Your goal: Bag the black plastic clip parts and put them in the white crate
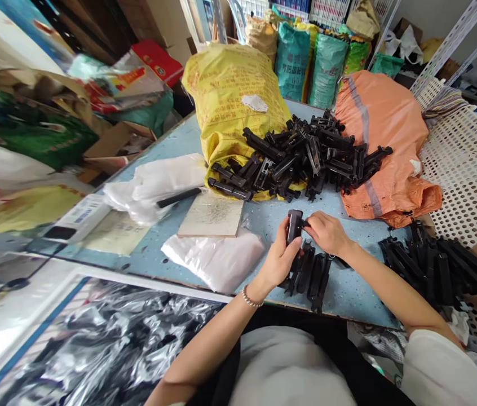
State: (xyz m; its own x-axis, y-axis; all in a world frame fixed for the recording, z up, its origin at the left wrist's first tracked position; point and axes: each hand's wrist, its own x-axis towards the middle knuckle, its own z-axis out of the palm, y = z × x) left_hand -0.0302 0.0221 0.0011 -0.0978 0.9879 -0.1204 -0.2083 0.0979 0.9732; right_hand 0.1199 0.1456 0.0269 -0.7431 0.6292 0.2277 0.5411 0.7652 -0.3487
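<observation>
My left hand [283,252] is wrapped around a long black plastic part [295,224], held upright above the table's front edge. At its right side, my right hand [326,232] pinches a small dark piece [305,223] that touches the part; its exact shape is too small to make out. Below both hands, several similar black parts [317,276] lie side by side on the blue table [259,211]. Farther back rises a large heap of the same black parts [306,149], spilling around the mouth of a yellow sack [234,84].
An orange sack [382,129] stands at the back right, with another pile of black parts [437,265] in front of it. To the left lie a square board [211,214], white plastic bags [215,259] and a white box [78,217]. Plastic-wrapped items [128,344] fill a container below.
</observation>
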